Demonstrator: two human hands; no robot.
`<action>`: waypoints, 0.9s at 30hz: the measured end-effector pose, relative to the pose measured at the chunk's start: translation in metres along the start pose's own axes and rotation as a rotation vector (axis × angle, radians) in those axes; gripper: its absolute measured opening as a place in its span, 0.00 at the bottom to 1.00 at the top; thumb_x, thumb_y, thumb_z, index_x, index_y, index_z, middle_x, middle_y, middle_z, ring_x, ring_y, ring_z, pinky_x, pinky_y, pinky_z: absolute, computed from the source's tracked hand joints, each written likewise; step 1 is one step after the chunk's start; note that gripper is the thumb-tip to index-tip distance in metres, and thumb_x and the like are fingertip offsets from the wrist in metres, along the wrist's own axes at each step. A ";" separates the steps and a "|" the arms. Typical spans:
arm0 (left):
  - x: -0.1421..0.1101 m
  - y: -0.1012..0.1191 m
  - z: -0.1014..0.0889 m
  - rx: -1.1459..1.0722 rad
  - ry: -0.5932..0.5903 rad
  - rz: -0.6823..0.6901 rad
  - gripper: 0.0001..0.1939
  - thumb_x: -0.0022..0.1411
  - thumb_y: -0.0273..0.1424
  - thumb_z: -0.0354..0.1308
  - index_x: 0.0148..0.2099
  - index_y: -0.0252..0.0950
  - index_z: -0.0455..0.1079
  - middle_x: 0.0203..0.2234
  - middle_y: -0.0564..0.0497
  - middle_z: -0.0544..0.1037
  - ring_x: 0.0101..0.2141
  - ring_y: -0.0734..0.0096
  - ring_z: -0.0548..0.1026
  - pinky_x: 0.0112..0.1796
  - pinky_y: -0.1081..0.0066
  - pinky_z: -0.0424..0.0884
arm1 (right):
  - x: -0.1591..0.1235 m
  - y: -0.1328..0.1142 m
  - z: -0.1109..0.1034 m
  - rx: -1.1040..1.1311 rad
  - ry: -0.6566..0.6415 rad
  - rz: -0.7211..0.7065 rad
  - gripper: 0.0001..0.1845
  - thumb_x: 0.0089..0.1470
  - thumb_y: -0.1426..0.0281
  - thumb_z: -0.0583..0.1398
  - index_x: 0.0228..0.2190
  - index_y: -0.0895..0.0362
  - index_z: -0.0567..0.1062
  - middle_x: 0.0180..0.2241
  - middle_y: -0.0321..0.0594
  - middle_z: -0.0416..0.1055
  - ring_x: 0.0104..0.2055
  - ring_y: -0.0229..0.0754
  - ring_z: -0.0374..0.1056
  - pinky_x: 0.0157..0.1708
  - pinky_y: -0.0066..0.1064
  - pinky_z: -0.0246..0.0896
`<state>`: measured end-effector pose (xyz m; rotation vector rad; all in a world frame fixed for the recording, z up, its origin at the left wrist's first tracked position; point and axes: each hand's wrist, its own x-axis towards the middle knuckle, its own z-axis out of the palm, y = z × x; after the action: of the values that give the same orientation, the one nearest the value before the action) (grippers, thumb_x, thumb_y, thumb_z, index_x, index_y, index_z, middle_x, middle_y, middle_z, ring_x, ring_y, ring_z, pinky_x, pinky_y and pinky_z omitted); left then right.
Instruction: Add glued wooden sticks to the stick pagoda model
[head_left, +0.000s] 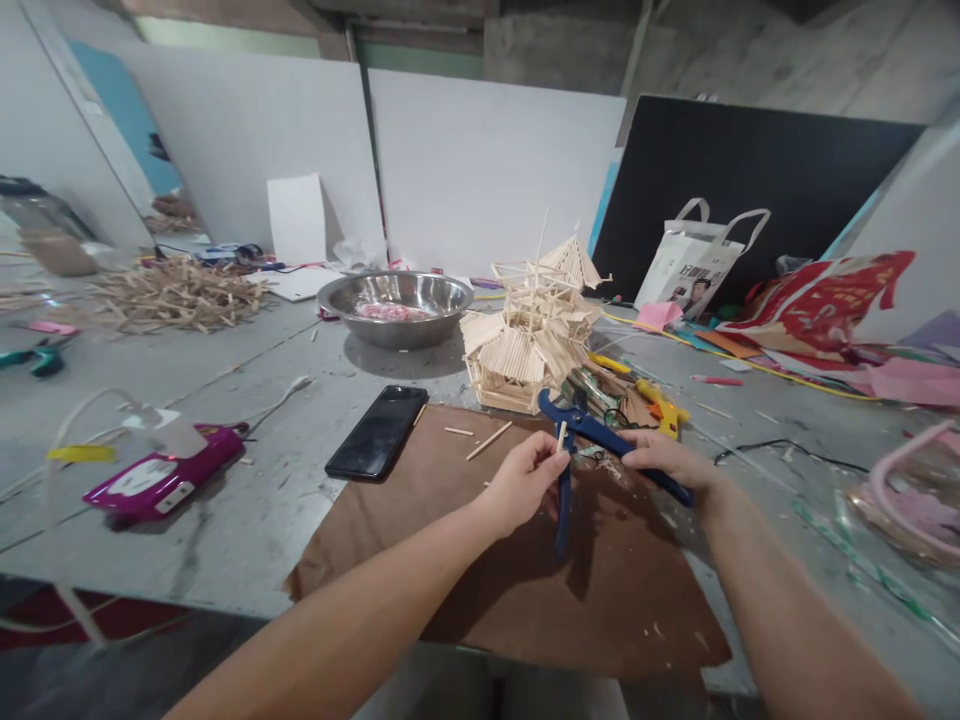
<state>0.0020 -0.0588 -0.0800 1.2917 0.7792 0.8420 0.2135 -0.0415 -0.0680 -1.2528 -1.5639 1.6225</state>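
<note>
A short wooden stick (562,436) is pinched upright between the thumb and fingers of my left hand (529,480). Right beside it are blue-handled cutters (596,432), their handles spread apart. The fingers of my right hand (664,458) wrap around one handle. The other handle hangs down close to my left fingers; whether they touch it I cannot tell. Below both hands lies a brown sheet (480,590) with a few loose sticks (489,440) on it. Just beyond stands a model building made of sticks (517,350), with layered roofs.
A black phone (377,432) lies at the sheet's left edge. Behind it sits a metal basin (397,308). Farther left are a purple power strip (169,475) and a heap of sticks (176,295). A yellow glue gun (661,408) and a white bag (686,265) stand right of the model.
</note>
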 end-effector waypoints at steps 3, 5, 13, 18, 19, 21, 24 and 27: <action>-0.004 -0.003 0.000 0.227 0.055 0.189 0.11 0.53 0.39 0.48 0.29 0.36 0.57 0.15 0.58 0.62 0.15 0.80 0.63 0.17 0.78 0.61 | -0.001 0.000 0.012 0.118 -0.001 -0.080 0.14 0.33 0.69 0.59 0.28 0.59 0.70 0.17 0.31 0.66 0.15 0.32 0.59 0.15 0.22 0.51; -0.007 -0.004 0.000 0.418 0.108 0.384 0.09 0.55 0.36 0.47 0.29 0.35 0.59 0.19 0.55 0.65 0.20 0.79 0.65 0.22 0.77 0.62 | 0.001 -0.001 0.026 0.202 -0.020 -0.129 0.15 0.34 0.70 0.59 0.31 0.58 0.70 0.22 0.35 0.69 0.22 0.37 0.65 0.21 0.27 0.59; -0.014 -0.001 -0.001 0.678 0.129 0.731 0.09 0.58 0.29 0.42 0.34 0.36 0.63 0.32 0.45 0.71 0.39 0.70 0.68 0.38 0.72 0.63 | 0.006 0.000 0.060 0.503 -0.118 -0.137 0.20 0.34 0.75 0.60 0.36 0.55 0.70 0.31 0.37 0.71 0.30 0.40 0.68 0.31 0.37 0.63; -0.008 0.001 -0.010 0.737 0.204 0.693 0.09 0.58 0.30 0.42 0.34 0.35 0.64 0.37 0.45 0.70 0.39 0.71 0.68 0.37 0.73 0.63 | 0.010 -0.002 0.051 0.579 0.065 -0.222 0.09 0.35 0.76 0.61 0.26 0.56 0.71 0.24 0.33 0.70 0.31 0.40 0.68 0.32 0.34 0.63; -0.008 0.002 -0.011 0.759 0.228 0.673 0.09 0.58 0.30 0.42 0.34 0.35 0.64 0.34 0.46 0.71 0.36 0.72 0.68 0.35 0.73 0.63 | 0.010 -0.003 0.050 0.601 0.094 -0.247 0.08 0.36 0.75 0.61 0.25 0.56 0.71 0.24 0.34 0.70 0.33 0.41 0.68 0.32 0.34 0.63; -0.007 0.002 -0.012 0.784 0.303 0.624 0.10 0.58 0.32 0.42 0.33 0.34 0.64 0.27 0.49 0.71 0.28 0.75 0.68 0.30 0.76 0.62 | 0.011 -0.006 0.051 0.645 0.102 -0.289 0.06 0.37 0.74 0.60 0.25 0.55 0.71 0.28 0.36 0.72 0.37 0.43 0.67 0.33 0.35 0.63; -0.006 0.003 -0.011 0.715 0.414 0.586 0.11 0.58 0.32 0.42 0.31 0.34 0.63 0.22 0.52 0.69 0.24 0.77 0.65 0.27 0.78 0.61 | 0.011 -0.006 0.058 0.694 0.013 -0.345 0.08 0.39 0.72 0.58 0.27 0.54 0.71 0.36 0.38 0.71 0.43 0.44 0.64 0.36 0.36 0.62; -0.006 0.002 -0.009 0.623 0.430 0.595 0.10 0.58 0.32 0.43 0.32 0.34 0.63 0.24 0.53 0.70 0.26 0.78 0.66 0.29 0.79 0.61 | 0.011 -0.003 0.067 0.702 -0.075 -0.394 0.12 0.39 0.72 0.55 0.31 0.53 0.71 0.39 0.38 0.70 0.45 0.45 0.62 0.40 0.39 0.59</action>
<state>-0.0087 -0.0595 -0.0793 1.9824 1.0649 1.4569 0.1488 -0.0607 -0.0753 -0.4833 -1.0327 1.7307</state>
